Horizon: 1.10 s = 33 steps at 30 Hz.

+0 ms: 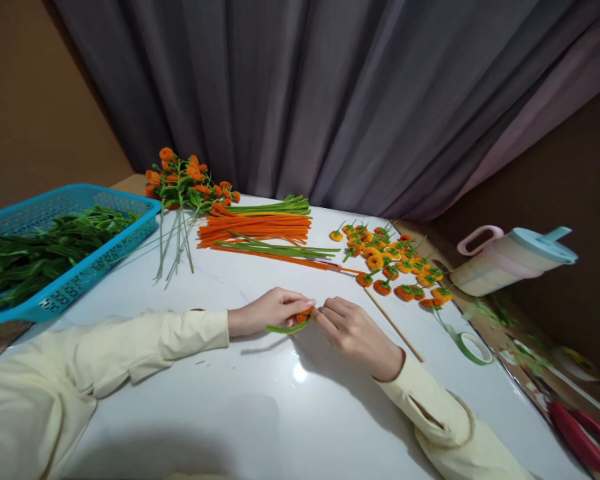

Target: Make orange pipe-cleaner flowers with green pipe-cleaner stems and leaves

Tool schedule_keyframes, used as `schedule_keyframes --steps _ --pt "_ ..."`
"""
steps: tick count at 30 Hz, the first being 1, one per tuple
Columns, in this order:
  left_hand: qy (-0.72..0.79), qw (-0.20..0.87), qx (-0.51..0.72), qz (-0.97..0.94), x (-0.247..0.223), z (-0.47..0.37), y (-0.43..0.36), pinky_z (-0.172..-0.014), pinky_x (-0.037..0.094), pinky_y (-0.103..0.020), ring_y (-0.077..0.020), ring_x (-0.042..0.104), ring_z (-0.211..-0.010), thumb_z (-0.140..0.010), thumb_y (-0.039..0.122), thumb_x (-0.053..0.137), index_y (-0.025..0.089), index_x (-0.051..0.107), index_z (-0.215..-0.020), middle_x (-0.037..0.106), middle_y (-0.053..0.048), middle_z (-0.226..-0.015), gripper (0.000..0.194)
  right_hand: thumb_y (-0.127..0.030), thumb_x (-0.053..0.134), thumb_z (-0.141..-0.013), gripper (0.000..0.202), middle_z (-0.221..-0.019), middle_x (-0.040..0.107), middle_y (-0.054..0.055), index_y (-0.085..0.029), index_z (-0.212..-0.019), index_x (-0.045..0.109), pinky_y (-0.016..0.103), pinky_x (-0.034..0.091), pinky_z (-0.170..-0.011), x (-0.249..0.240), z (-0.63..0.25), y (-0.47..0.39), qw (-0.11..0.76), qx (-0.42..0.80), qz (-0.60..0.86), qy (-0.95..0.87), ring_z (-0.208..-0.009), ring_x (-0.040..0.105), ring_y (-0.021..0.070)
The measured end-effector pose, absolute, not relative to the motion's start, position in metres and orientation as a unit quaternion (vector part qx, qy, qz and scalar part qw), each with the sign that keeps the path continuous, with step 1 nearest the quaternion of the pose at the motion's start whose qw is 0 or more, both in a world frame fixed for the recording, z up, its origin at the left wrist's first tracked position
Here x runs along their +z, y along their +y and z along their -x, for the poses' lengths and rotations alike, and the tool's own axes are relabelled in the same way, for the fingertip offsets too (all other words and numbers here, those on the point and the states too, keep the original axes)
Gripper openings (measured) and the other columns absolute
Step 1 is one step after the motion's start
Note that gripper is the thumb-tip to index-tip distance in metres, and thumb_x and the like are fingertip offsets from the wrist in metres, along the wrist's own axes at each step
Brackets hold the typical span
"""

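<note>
Near the middle of the white table [205,413], my left hand [275,311] pinches a small orange flower [304,315] between thumb and fingers. A green fuzzy stem [286,329] curves out from under the flower to the left. My right hand [347,327] meets the flower from the right, its thumb and index finger pressed together at the flower's edge; the fingertips cover what they grip. Beyond the hands lie bundles of orange fuzzy sticks [255,229] and green ones [300,205].
A blue basket [87,267] of green leaves stands at left. Finished orange flowers [180,180] lie at back left, flower heads [375,259] at right. Also at right are a wooden stick [394,325], green tape [475,349], a tumbler [510,262] and red-handled pliers [577,437].
</note>
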<state>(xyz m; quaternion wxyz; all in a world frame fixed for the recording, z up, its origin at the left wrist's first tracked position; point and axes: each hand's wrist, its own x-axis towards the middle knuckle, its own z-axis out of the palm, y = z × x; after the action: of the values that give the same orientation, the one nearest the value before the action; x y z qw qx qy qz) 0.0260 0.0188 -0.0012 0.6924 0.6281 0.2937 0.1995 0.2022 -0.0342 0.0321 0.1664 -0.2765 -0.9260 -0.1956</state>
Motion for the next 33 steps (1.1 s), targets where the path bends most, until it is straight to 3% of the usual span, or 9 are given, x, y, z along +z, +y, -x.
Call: schedule_keyframes --steps 5,9,13,19,26,29,33 --pt "0.271 0.665 0.23 -0.657 0.003 -0.024 0.012 -0.055 0.038 -0.023 -0.0105 0.043 -0.058 -0.082 0.05 0.05 0.013 0.061 -0.074 0.047 0.001 -0.061 0.04 -0.007 0.03 -0.091 0.033 -0.056 0.049 0.002 -0.014 -0.069 0.055 0.026 0.03 -0.052 0.025 -0.202 -0.035 0.184 -0.118 0.322 -0.921 -0.053 0.04 0.0144" --pt "0.28 0.618 0.254 -0.689 0.009 -0.023 0.008 -0.056 0.039 -0.022 -0.0106 0.045 -0.058 -0.084 0.049 0.047 0.013 0.058 -0.065 0.049 0.0 -0.063 0.043 -0.015 0.038 -0.09 0.025 -0.058 0.055 0.002 -0.014 -0.078 0.06 0.022 0.034 -0.05 0.021 -0.199 -0.038 0.271 0.034 0.4 -0.875 -0.05 0.046 0.0117" --pt "0.267 0.565 0.285 -0.727 0.01 -0.022 0.008 -0.067 0.042 -0.023 -0.0138 0.052 -0.071 -0.087 0.048 0.043 0.013 0.064 -0.074 0.056 -0.004 -0.077 0.043 -0.018 0.045 -0.086 0.024 -0.061 0.062 0.003 -0.015 -0.07 0.062 0.021 0.039 -0.054 0.026 -0.193 -0.042 0.329 0.201 0.456 -0.802 -0.053 0.052 0.0107" --pt "0.252 0.48 0.32 -0.777 0.006 -0.019 0.009 -0.072 0.041 -0.024 -0.0137 0.052 -0.073 -0.091 0.041 0.039 0.014 0.068 -0.075 0.054 -0.004 -0.075 0.043 -0.029 0.056 -0.078 0.023 -0.055 0.062 0.001 -0.015 -0.062 0.065 0.022 0.036 -0.048 0.032 -0.186 -0.043 0.36 0.419 0.538 -0.637 -0.047 0.043 0.0093" --pt "0.208 0.434 0.348 -0.805 0.006 -0.017 0.007 -0.08 0.043 -0.029 -0.0173 0.056 -0.087 -0.091 0.034 0.042 0.018 0.065 -0.108 0.057 -0.008 -0.092 0.033 -0.021 0.064 -0.068 0.014 -0.052 0.057 -0.001 -0.013 -0.057 0.061 0.02 0.031 -0.043 0.032 -0.188 -0.036 0.384 0.666 0.474 -0.43 -0.043 0.037 0.0055" --pt "0.204 0.425 0.357 -0.806 0.005 -0.016 0.008 -0.084 0.044 -0.031 -0.0186 0.056 -0.093 -0.091 0.032 0.043 0.019 0.063 -0.113 0.059 -0.01 -0.099 0.032 -0.022 0.066 -0.067 0.012 -0.056 0.057 0.0 -0.012 -0.061 0.062 0.019 0.033 -0.044 0.028 -0.19 -0.033 0.373 0.7 0.457 -0.402 -0.045 0.039 0.0056" --pt "0.222 0.486 0.356 -0.766 0.002 -0.018 0.009 -0.093 0.042 -0.033 -0.0197 0.055 -0.104 -0.09 0.031 0.045 0.019 0.061 -0.115 0.06 -0.009 -0.112 0.032 -0.032 0.062 -0.073 0.021 -0.062 0.062 0.003 -0.013 -0.066 0.063 0.023 0.039 -0.048 0.023 -0.193 -0.03 0.387 0.602 0.488 -0.5 -0.047 0.045 0.0081"
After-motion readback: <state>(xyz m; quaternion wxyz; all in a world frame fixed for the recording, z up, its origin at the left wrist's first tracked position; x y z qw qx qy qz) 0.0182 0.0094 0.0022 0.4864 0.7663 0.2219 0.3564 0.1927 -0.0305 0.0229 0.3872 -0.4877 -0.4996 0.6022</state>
